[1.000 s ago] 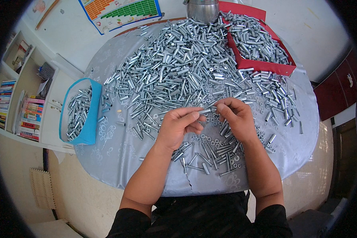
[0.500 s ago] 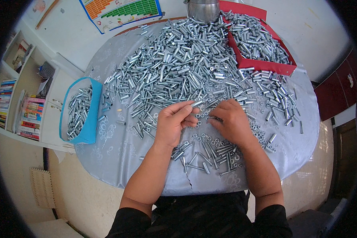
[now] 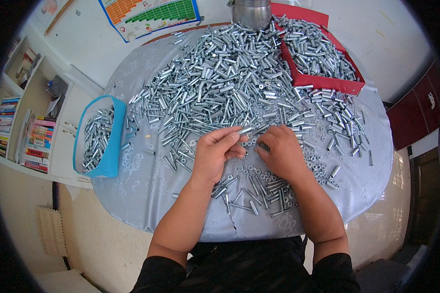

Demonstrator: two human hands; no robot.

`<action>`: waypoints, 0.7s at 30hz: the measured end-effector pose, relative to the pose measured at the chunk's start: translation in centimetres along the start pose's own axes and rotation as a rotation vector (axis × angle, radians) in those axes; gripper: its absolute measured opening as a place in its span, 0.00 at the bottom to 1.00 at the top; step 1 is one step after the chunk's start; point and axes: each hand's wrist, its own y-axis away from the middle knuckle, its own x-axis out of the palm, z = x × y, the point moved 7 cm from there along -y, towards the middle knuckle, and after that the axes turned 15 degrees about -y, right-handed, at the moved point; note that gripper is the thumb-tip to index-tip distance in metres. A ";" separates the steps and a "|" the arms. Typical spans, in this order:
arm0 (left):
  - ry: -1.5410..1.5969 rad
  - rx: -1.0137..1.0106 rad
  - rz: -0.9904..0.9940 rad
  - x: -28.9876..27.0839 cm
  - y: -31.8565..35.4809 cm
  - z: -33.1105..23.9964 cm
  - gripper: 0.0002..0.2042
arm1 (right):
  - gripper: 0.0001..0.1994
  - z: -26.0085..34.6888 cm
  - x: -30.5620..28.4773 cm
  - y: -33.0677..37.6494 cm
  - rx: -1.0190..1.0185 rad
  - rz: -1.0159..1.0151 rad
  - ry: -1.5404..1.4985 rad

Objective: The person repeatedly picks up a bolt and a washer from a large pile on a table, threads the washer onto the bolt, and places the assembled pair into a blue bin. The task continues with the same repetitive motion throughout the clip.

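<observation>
My left hand (image 3: 214, 152) is closed, thumb and forefinger pinching a shiny metal sleeve (image 3: 245, 130) that points away to the right. Just right of it, my right hand (image 3: 284, 152) is curled palm-down over loose hex nuts, its fingertips bent inward; whatever they grip is hidden. Beyond both hands spreads a large heap of silver sleeves and bolts (image 3: 205, 88). Between my forearms lie several long bolts (image 3: 259, 188) and a patch of small nuts (image 3: 252, 169). More hex nuts (image 3: 318, 168) are scattered beside my right wrist.
A red box (image 3: 327, 84) full of metal sleeves sits at the far right of the round, grey-clothed table (image 3: 132, 205). At the left edge stands a blue container (image 3: 113, 146) of similar parts. A metal pot (image 3: 252, 14) is behind the heap; a bookshelf (image 3: 34, 112) is further left.
My right hand has shifted very slightly, its fingers curling a little nearer my left hand. My left hand keeps its pinch on the sleeve, almost in the same place.
</observation>
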 end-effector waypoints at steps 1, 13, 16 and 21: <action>-0.007 -0.003 -0.003 0.0 0.1 0.0 0.13 | 0.09 -0.5 -0.5 0.0 0.062 -0.059 -0.150; -0.151 0.015 0.037 0.5 0.2 0.0 0.12 | 0.09 -2.9 -0.7 0.6 0.408 -0.136 -1.062; -0.194 0.025 0.039 0.6 0.2 -0.1 0.12 | 0.09 -3.0 -0.5 0.7 0.416 -0.095 -1.070; -0.221 0.049 0.068 0.9 0.3 -0.3 0.12 | 0.08 -3.1 -0.7 0.8 0.422 -0.059 -0.993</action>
